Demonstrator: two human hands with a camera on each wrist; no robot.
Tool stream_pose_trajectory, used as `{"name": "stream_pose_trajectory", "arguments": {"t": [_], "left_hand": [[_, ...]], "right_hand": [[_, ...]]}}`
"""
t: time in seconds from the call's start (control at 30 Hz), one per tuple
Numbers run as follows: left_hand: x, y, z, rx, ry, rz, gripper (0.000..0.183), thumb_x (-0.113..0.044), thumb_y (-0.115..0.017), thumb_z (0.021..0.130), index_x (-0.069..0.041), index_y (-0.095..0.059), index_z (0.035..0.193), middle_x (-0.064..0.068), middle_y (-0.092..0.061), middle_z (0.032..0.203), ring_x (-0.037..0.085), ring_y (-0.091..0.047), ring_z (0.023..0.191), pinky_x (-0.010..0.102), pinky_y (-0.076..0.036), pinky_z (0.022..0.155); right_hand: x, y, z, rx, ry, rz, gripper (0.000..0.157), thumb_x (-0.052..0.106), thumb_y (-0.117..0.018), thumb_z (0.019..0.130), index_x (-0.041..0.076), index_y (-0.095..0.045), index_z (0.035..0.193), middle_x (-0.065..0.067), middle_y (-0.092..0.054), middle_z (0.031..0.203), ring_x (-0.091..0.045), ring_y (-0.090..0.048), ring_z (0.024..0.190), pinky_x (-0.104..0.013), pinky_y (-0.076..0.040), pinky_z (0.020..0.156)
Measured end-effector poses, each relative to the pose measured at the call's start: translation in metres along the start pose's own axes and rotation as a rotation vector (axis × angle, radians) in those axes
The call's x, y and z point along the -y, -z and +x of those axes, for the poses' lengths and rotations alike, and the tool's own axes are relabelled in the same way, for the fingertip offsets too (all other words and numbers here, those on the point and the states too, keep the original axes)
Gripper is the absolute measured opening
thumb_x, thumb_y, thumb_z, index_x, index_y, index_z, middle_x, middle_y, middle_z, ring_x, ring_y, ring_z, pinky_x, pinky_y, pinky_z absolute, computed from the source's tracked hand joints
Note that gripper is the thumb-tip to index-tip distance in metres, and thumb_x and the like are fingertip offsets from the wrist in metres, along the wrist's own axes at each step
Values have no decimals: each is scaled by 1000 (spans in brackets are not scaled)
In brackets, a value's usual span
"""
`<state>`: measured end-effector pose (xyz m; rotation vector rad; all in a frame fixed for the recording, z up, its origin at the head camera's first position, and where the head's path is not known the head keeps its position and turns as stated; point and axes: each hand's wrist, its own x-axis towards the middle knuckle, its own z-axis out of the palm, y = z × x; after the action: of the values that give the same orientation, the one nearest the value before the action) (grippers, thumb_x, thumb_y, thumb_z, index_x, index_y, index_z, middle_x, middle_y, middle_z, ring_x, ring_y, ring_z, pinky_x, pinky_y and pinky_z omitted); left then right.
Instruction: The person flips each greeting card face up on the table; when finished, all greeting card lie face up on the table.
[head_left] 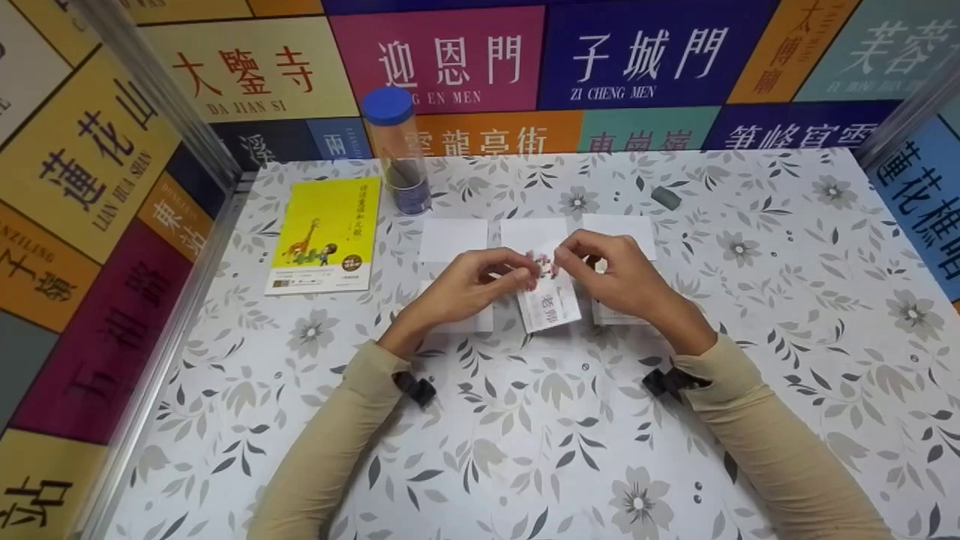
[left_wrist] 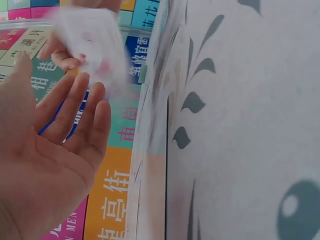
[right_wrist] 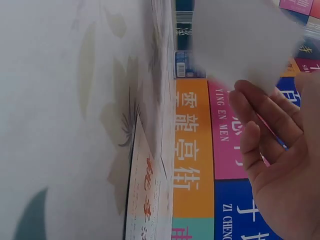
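A small card with a red-and-pink picture is raised between both hands in the head view. It is blurred in the left wrist view, and its plain white side faces the right wrist camera. My right hand pinches the card by its edge. My left hand is close to the card's other side; in the left wrist view its fingers are spread loosely, with nothing between them and the thumb. Below the hands, a tilted card printed with two large characters lies on the table.
White cards surround the hands, including a left one, a middle one and a right one. A yellow book lies left, beside a clear blue-lidded tube. A dark green block sits back right. Printed panels wall the table.
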<state>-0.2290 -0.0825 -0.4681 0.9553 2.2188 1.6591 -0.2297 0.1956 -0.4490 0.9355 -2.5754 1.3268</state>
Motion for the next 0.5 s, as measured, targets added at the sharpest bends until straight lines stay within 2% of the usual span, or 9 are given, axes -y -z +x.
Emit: {"name": "stream_pose_trajectory", "arguments": {"t": [0.13,0.2,0.3,0.43,0.5], "left_hand": [[1,-1,1,-73,-42,102,45,-21,-78,102,-12,-66,144,7,-63,145,22,-74,111,39,-66,92],[2,-1,1,-119,-37,136,51,-15,-80,99,-11,-64,147,10,-63,146,20,-75,106,36,-66,90],[1,1,2,-171,-5,160,43,-11,-79,99,-9,-69,141,11,-72,134,18,-76,96,34,-65,86],[0,4,2,-226,68,207,21,-16,-79,100,-10,-79,120,4,-81,110,14,-74,87,34,-64,83],[1,6,2,-255,101,212,15,-17,-80,99,-10,-80,113,3,-82,104,14,-74,87,34,-64,82]], "right_hand": [[0,-2,-1,52,15,-16,8,26,-75,104,19,-76,108,11,-80,97,-7,-74,88,-25,-55,71],[0,-3,-1,76,9,-16,8,25,-74,104,19,-75,110,11,-80,99,-7,-75,90,-26,-56,72],[1,-4,-1,87,4,-10,15,24,-73,105,20,-75,120,9,-81,102,-8,-75,92,-27,-57,74],[2,-4,-1,79,7,-25,37,24,-73,105,26,-69,142,4,-82,104,-12,-75,87,-26,-58,73],[1,-3,-1,69,-7,-54,46,24,-74,104,26,-64,149,-1,-81,105,-15,-74,84,-29,-59,71]]}}
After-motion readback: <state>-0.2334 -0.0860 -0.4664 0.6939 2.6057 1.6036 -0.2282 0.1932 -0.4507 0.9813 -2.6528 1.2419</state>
